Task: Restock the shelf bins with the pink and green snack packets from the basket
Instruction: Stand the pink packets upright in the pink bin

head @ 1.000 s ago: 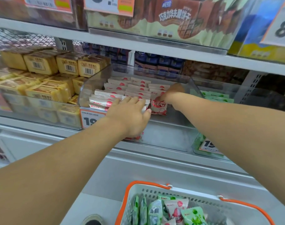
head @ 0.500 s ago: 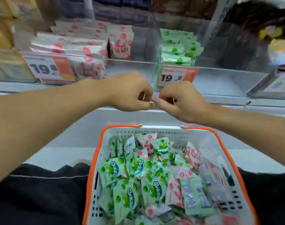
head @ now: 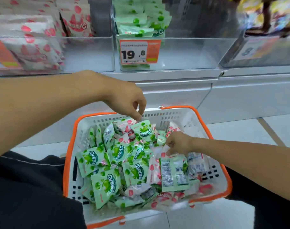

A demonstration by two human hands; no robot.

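A white basket with an orange rim [head: 187, 116] sits low in front of me, heaped with several green packets [head: 106, 184] and pink packets [head: 153, 171]. My left hand [head: 124, 98] hangs over the basket's far edge and pinches the top corner of a green packet [head: 143, 129]. Deeper in the basket on the right, my right hand [head: 179, 142] has its fingers curled on a pink packet [head: 162, 153]. On the shelf above, a clear bin holds pink packets [head: 75, 19] at left and another holds green packets [head: 141, 19] at centre.
A 19.8 price tag [head: 139, 52] fronts the green bin, whose front half is bare. Another orange tag [head: 4, 55] is on the pink bin. A further bin with yellow and dark packs [head: 264, 15] stands at right. My dark-clothed legs [head: 25, 187] flank the basket.
My hands left the pink bin, met above the basket, then dropped into it. The view tilted down from the shelf to the basket. Each hand now holds a packet.
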